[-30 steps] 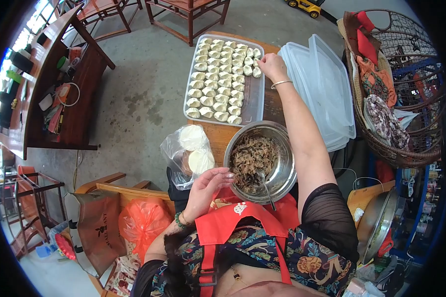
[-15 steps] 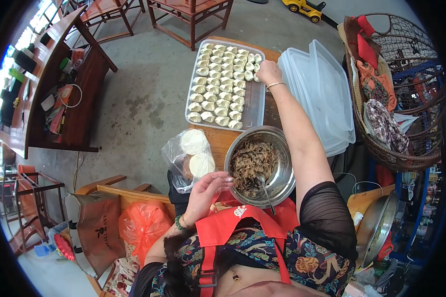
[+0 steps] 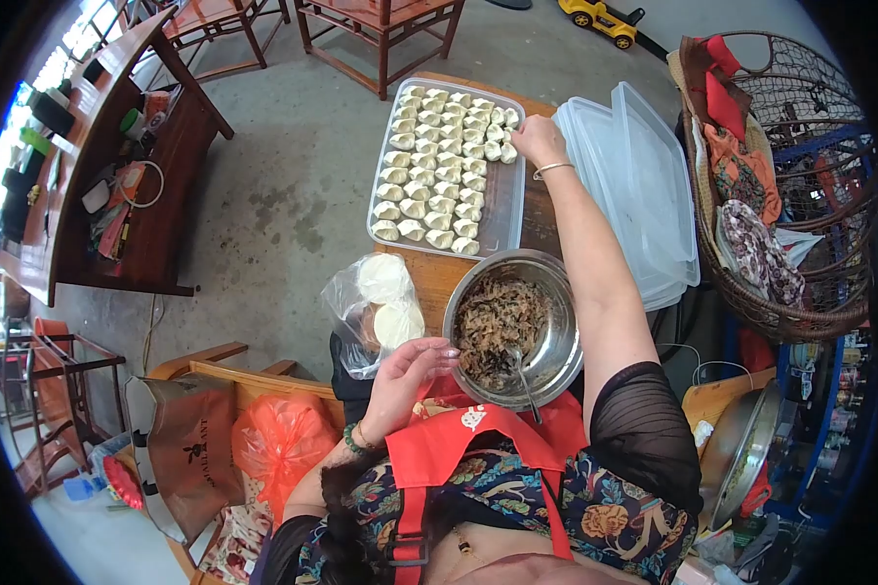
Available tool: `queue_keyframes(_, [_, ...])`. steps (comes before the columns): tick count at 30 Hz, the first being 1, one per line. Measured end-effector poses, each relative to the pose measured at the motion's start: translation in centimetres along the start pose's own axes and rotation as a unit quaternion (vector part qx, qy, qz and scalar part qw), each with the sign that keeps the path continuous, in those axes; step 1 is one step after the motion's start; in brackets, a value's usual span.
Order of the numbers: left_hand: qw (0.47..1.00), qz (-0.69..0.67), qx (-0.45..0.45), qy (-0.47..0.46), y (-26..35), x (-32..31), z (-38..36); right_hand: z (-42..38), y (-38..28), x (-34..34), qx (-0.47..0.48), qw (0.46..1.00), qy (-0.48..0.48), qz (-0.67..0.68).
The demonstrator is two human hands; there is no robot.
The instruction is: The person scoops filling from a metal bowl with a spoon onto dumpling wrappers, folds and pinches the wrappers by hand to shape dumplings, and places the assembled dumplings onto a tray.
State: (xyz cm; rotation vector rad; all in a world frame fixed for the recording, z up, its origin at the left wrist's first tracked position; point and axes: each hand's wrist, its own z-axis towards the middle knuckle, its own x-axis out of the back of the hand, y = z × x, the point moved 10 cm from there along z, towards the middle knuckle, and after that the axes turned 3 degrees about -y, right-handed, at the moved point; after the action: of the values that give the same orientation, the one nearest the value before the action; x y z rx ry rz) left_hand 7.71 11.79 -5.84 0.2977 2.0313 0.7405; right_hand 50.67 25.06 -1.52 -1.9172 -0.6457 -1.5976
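A clear plastic tray (image 3: 502, 224) holds rows of folded dumplings (image 3: 443, 187). My right hand (image 3: 539, 142) is at the tray's upper right edge, beside the dumplings; its fingers are bent and their tips are too small to make out. My left hand (image 3: 412, 377) is at the left rim of a steel bowl (image 3: 559, 341), fingers held together and slightly bent, with nothing visible in them. Brown minced filling (image 3: 498, 322) and a spoon (image 3: 525, 378) are in the bowl. Round white wrappers (image 3: 397, 324) lie in a plastic bag left of it.
Stacked clear lids (image 3: 644, 195) stand right of the tray. A wicker chair (image 3: 800, 263) is at the right. A red plastic bag (image 3: 281, 439) and a brown bag (image 3: 190, 453) sit at the lower left. Wooden furniture (image 3: 141, 210) is at the left.
My right hand has shifted slightly right, away from the dumplings, toward the tray's edge. The left hand has barely moved. The view has moved slightly.
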Motion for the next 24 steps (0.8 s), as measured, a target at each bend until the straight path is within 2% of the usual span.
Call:
queue_keyframes(7, [1.0, 0.008, 0.0, 0.002, -0.4, -0.4, -0.9, 0.7, 0.9, -1.5, 0.038, 0.998, 0.05, -0.015])
queue_keyframes(11, [1.0, -0.001, -0.004, 0.0, -0.5, -0.3, -1.0, -0.5, 0.1, -0.9, 0.03, 0.998, 0.047, 0.0])
queue_keyframes(13, [1.0, -0.003, -0.004, 0.005, -0.6, -0.1, -1.0, -1.3, -1.4, -1.1, 0.069, 0.997, 0.01, 0.019])
queue_keyframes(16, [1.0, 0.015, 0.0, 0.004, -0.4, -0.1, -0.2, -0.7, -2.7, -2.0, 0.084, 0.996, 0.022, -0.032])
queue_keyframes(24, [1.0, 0.015, -0.004, 0.006, 0.0, 0.2, -0.5, -1.0, -3.0, -2.4, 0.069, 0.997, 0.036, -0.021])
